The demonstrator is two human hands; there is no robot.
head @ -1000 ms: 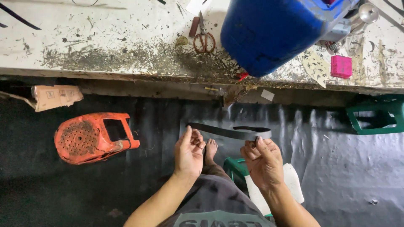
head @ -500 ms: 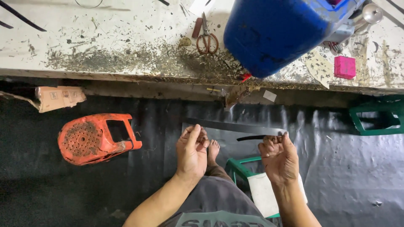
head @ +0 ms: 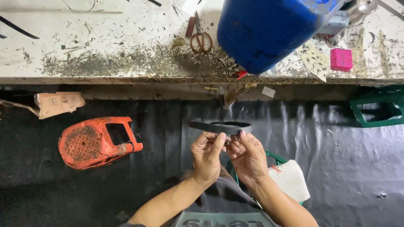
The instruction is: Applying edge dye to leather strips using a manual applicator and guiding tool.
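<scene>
A thin black strip (head: 221,126), bent into a flattened loop, is being held up in front of the person's chest, below the edge of the surface (head: 126,80), so both ends are meeting where the fingers can work them. The left hand (head: 206,153) is closing its grip on the strip's lower run, thumb and forefinger pinching it. The right hand (head: 248,157) is pinching the same spot from the other side, its grip also shut on the strip, apparently steadying the join. An orange plastic housing (head: 94,142) is lying on the black floor sheet (head: 336,168), well apart to the left. Scissors (head: 201,35) and a blue drum (head: 269,29) are sitting on the littered surface above.
</scene>
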